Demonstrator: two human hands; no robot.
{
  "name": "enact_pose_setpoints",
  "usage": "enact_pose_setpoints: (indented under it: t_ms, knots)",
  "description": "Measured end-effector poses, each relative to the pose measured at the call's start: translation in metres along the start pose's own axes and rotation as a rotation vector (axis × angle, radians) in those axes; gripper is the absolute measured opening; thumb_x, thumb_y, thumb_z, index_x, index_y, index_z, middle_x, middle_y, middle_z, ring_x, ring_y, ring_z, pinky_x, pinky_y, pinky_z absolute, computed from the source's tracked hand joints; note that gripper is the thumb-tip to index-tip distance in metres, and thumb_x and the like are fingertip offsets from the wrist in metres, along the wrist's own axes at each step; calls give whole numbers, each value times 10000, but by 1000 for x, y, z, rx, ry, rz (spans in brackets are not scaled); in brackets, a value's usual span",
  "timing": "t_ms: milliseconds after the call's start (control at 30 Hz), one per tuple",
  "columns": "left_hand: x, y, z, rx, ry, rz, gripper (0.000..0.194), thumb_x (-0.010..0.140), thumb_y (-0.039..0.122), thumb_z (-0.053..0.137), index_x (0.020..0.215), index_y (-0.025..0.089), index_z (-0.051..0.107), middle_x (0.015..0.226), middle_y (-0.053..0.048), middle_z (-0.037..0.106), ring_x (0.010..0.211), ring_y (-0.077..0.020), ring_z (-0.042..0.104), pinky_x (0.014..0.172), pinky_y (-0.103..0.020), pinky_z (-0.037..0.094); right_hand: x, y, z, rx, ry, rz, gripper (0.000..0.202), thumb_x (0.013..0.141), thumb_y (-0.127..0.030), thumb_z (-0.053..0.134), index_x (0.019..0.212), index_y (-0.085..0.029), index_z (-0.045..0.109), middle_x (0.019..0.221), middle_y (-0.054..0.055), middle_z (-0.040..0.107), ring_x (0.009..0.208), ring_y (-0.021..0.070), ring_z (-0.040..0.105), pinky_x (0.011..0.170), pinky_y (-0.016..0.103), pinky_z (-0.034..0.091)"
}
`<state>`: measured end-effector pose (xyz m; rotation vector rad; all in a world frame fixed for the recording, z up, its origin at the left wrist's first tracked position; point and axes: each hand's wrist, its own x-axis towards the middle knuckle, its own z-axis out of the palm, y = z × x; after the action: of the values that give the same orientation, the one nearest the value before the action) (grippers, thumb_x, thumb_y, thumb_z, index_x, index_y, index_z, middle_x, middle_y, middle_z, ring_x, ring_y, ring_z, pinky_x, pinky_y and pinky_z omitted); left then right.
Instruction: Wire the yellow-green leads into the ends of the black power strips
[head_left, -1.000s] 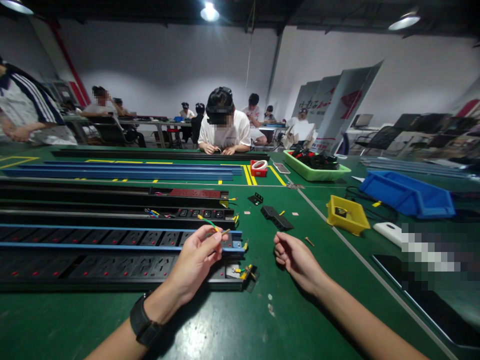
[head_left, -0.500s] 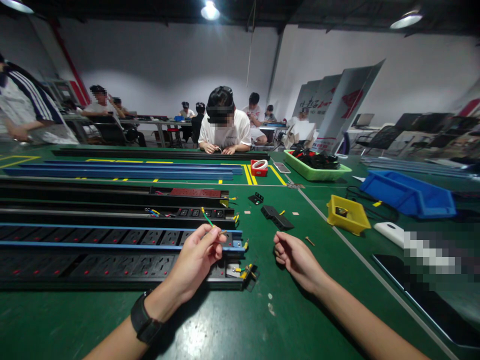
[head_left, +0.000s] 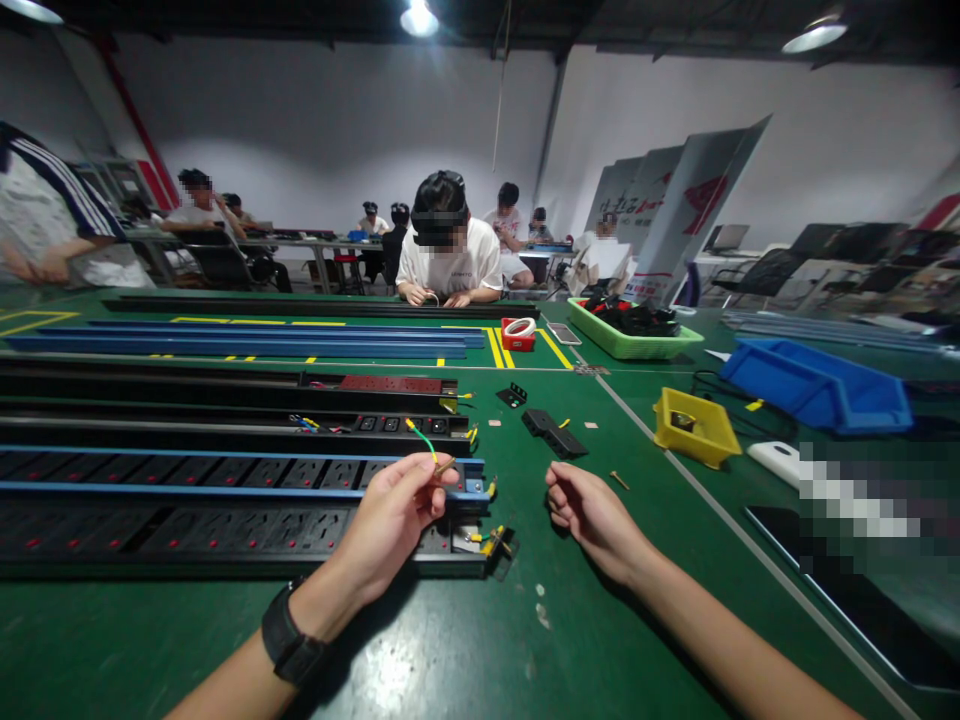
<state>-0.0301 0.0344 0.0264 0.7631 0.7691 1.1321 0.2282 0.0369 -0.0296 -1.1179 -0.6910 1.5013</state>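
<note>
The green wire [head_left: 423,439] is held, beside a brass-coloured screw [head_left: 445,467], in the pinched grip of the left hand [head_left: 401,505], near the blue-edged socket strip [head_left: 255,472]. It has been tipped more upright, suggesting adjustment only. Whether anything is grasped by the curled right hand [head_left: 589,515] cannot be told.

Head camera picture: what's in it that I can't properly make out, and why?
All in the head view:
- Whether the green wire joins the brass-coloured piece: the left hand covers that spot.
- Whether the right hand holds anything: curled fingers hide its palm.
- The blue-edged socket strip's far end: cut off by the left edge.
- The white object's right part: covered by pixelation.
</note>
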Motion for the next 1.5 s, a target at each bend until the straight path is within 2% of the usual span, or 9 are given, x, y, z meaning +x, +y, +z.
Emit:
enact_pose_setpoints:
  t_ms: [233,567,1167,1500]
  knots:
    - [-1,1,1,-7,11,-7,440,695,391,938,1021,135,792,871,-67,743,655,-71,564,658,-197,479,-1,-1,1,-29,6,-6,343,773,-470,817,743,-184,629,553,-55,483,467,81,362,460,224,294]
    - [0,-1,-1,13,7,13,382,761,375,891,1030,132,771,897,-75,732,672,-84,572,659,-221,474,0,0,1,-41,6,-4,399,727,-511,853,742,-182,628,548,-58,487,465,72,366,458,214,295]
    - [-1,1,3,30,20,27,402,730,399,913,983,133,748,831,-41,693,647,-71,549,632,-207,451,0,-1,1,-58,-1,-12,367,758,-490,831,744,-187,625,553,-52,490,461,78,362,461,223,296]
    - [-2,0,2,65,2,27,381,741,391,900,982,129,763,885,-76,737,645,-84,544,644,-227,450,-1,-1,2,-52,-2,-8,395,727,-512,849,738,-186,627,546,-55,491,465,78,364,459,221,287]
